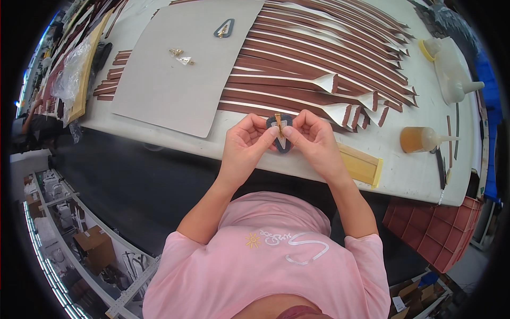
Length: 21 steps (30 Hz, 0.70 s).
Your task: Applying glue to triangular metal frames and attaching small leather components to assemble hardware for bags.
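Between both hands, just over the table's near edge, is a dark blue, rounded triangular piece point(284, 146) with a gold metal fitting point(278, 119) along its middle. My left hand point(248, 139) pinches it from the left, thumb on its face. From the other side my right hand point(313, 139) grips it, its thumb pressed near the fitting. A similar blue triangular piece point(224, 28) with gold metal on it lies on a grey board point(164, 74). Small gold fittings point(179, 52) and a pale triangular piece with gold metal point(185, 60) rest on that board too.
Many brown strips with white backing point(319, 58) cover the table point(372, 135) beyond my hands. At the right stand a bottle of amber liquid point(417, 139) and a larger pale bottle point(454, 74). A yellow-edged wooden board point(361, 166) lies by my right forearm. A red crate point(433, 228) sits below.
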Each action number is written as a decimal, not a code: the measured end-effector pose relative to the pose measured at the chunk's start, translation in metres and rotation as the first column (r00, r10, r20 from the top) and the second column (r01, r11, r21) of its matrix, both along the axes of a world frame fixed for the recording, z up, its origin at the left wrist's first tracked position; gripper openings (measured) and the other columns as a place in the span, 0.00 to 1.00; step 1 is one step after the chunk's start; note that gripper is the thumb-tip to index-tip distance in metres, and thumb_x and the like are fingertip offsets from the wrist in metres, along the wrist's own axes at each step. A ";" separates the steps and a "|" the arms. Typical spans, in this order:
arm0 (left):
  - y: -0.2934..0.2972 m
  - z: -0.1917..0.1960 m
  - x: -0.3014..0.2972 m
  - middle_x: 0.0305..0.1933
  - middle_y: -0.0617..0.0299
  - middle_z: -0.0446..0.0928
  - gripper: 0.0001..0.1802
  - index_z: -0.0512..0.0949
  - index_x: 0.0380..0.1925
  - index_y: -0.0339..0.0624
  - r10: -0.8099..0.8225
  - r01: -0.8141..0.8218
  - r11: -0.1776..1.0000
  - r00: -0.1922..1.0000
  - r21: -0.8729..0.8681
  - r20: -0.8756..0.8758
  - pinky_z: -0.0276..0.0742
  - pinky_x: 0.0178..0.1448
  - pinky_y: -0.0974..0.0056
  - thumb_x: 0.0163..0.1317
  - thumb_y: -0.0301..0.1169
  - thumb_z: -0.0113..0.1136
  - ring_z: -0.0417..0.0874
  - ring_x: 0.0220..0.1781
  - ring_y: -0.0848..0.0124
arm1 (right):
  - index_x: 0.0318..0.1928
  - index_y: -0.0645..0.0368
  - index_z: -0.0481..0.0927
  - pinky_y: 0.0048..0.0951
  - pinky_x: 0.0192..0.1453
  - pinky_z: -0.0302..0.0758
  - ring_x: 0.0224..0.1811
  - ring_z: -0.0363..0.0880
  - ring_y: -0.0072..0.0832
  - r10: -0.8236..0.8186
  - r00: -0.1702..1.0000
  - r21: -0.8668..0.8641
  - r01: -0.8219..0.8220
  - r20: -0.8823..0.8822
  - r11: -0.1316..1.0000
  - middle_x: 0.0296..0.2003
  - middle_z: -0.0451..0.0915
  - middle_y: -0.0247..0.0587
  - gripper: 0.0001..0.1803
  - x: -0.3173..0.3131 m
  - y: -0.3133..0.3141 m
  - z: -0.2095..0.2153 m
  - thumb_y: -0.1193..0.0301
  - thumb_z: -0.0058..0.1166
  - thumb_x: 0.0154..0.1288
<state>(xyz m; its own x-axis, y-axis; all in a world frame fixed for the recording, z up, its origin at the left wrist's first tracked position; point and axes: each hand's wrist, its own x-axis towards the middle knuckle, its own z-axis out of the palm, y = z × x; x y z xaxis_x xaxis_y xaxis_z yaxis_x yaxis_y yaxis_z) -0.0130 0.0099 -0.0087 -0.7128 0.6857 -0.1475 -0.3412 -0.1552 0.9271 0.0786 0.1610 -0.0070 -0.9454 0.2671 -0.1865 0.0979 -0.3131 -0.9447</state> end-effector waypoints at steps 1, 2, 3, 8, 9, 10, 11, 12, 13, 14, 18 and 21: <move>0.000 0.000 0.000 0.36 0.63 0.81 0.04 0.76 0.36 0.36 0.002 -0.002 1.000 1.000 -0.002 0.000 0.77 0.39 0.73 0.66 0.25 0.61 0.80 0.35 0.80 | 0.37 0.61 0.73 0.18 0.40 0.75 0.35 0.75 0.12 -0.012 1.000 0.008 0.012 0.002 1.000 0.34 0.78 0.30 0.07 -0.001 0.000 0.001 0.73 0.58 0.69; 0.000 0.000 0.000 0.36 0.62 0.81 0.04 0.76 0.36 0.36 0.013 -0.013 1.000 1.000 -0.003 -0.003 0.78 0.39 0.73 0.66 0.25 0.61 0.80 0.35 0.80 | 0.37 0.62 0.73 0.17 0.37 0.75 0.32 0.75 0.11 -0.025 1.000 0.015 0.025 0.005 1.000 0.33 0.78 0.29 0.08 -0.001 0.000 0.001 0.72 0.58 0.69; 0.000 0.000 -0.001 0.37 0.62 0.81 0.04 0.76 0.36 0.36 0.025 -0.025 1.000 1.000 -0.001 -0.008 0.78 0.40 0.73 0.66 0.25 0.61 0.80 0.35 0.80 | 0.37 0.62 0.73 0.17 0.37 0.75 0.32 0.75 0.11 -0.022 1.000 0.016 0.022 0.004 1.000 0.33 0.78 0.29 0.08 -0.002 0.000 0.005 0.72 0.58 0.69; 0.001 -0.004 -0.001 0.37 0.62 0.81 0.05 0.75 0.36 0.37 0.084 -0.084 0.996 0.996 0.039 -0.005 0.78 0.40 0.73 0.65 0.25 0.62 0.80 0.34 0.79 | 0.38 0.62 0.73 0.19 0.39 0.76 0.36 0.76 0.14 0.060 0.997 0.006 -0.060 0.049 0.998 0.34 0.77 0.30 0.07 0.001 -0.002 0.002 0.73 0.57 0.69; 0.002 -0.004 -0.001 0.36 0.62 0.81 0.05 0.75 0.36 0.37 0.085 -0.085 0.996 0.996 0.038 -0.001 0.78 0.40 0.73 0.65 0.25 0.62 0.80 0.34 0.79 | 0.38 0.62 0.73 0.19 0.39 0.76 0.36 0.76 0.14 0.059 0.997 0.007 -0.059 0.049 0.998 0.34 0.77 0.30 0.07 0.002 -0.001 0.001 0.73 0.57 0.69; 0.002 -0.004 -0.001 0.36 0.62 0.81 0.05 0.75 0.36 0.37 0.084 -0.084 0.996 0.996 0.038 0.000 0.78 0.40 0.73 0.65 0.25 0.62 0.80 0.34 0.79 | 0.39 0.62 0.73 0.19 0.39 0.76 0.36 0.76 0.14 0.070 0.996 0.028 -0.072 0.055 0.997 0.34 0.77 0.31 0.07 0.002 0.001 0.000 0.73 0.57 0.69; 0.003 -0.003 0.000 0.36 0.62 0.81 0.05 0.75 0.36 0.37 0.090 -0.090 0.995 0.996 0.045 0.008 0.77 0.40 0.73 0.65 0.25 0.62 0.80 0.34 0.79 | 0.39 0.62 0.73 0.19 0.39 0.77 0.36 0.76 0.14 0.081 0.995 0.050 -0.085 0.060 0.995 0.35 0.77 0.31 0.07 0.003 0.002 -0.001 0.73 0.56 0.70; 0.004 -0.003 0.000 0.36 0.61 0.81 0.05 0.75 0.36 0.37 0.097 -0.097 0.994 0.995 0.052 0.015 0.77 0.40 0.74 0.65 0.25 0.62 0.80 0.34 0.78 | 0.39 0.62 0.73 0.19 0.39 0.77 0.36 0.76 0.14 0.081 0.995 0.051 -0.084 0.059 0.995 0.35 0.77 0.31 0.07 0.002 0.001 -0.001 0.73 0.56 0.70; 0.004 -0.002 0.000 0.36 0.61 0.81 0.05 0.75 0.36 0.37 0.095 -0.096 0.994 0.995 0.053 0.013 0.77 0.40 0.74 0.65 0.25 0.62 0.80 0.34 0.78 | 0.40 0.62 0.73 0.18 0.39 0.76 0.36 0.76 0.14 0.063 0.996 0.039 -0.065 0.059 0.997 0.35 0.77 0.31 0.07 0.001 -0.001 0.000 0.73 0.57 0.70; 0.003 -0.002 0.000 0.36 0.61 0.81 0.05 0.75 0.36 0.37 0.104 -0.105 0.993 0.994 0.049 0.019 0.77 0.40 0.73 0.65 0.26 0.62 0.80 0.34 0.78 | 0.40 0.62 0.73 0.18 0.38 0.76 0.35 0.76 0.14 0.044 0.997 0.028 -0.046 0.060 0.999 0.35 0.76 0.31 0.07 0.001 -0.003 0.001 0.72 0.57 0.69; 0.002 -0.002 -0.002 0.37 0.61 0.81 0.06 0.75 0.36 0.36 0.141 -0.143 0.989 0.989 0.043 0.034 0.77 0.41 0.72 0.66 0.27 0.62 0.80 0.34 0.78 | 0.39 0.63 0.73 0.19 0.39 0.75 0.34 0.76 0.15 0.122 0.984 0.279 -0.155 0.131 0.948 0.32 0.76 0.30 0.08 0.005 -0.002 0.004 0.72 0.57 0.69; 0.001 -0.002 0.000 0.36 0.61 0.81 0.06 0.76 0.36 0.37 0.109 -0.110 0.993 0.994 0.052 0.027 0.77 0.42 0.71 0.66 0.27 0.62 0.80 0.34 0.77 | 0.37 0.63 0.73 0.20 0.41 0.75 0.34 0.75 0.14 0.113 0.981 0.261 -0.152 0.158 0.953 0.31 0.76 0.30 0.08 0.007 -0.002 0.004 0.72 0.57 0.69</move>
<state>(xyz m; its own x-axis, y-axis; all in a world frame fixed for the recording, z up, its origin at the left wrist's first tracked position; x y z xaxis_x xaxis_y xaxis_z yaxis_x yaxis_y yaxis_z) -0.0129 0.0114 -0.0110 -0.7806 0.6111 -0.1314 -0.3419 -0.2415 0.9082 0.0857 0.1588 -0.0033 -0.9456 0.1997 -0.2569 0.2577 -0.0224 -0.9660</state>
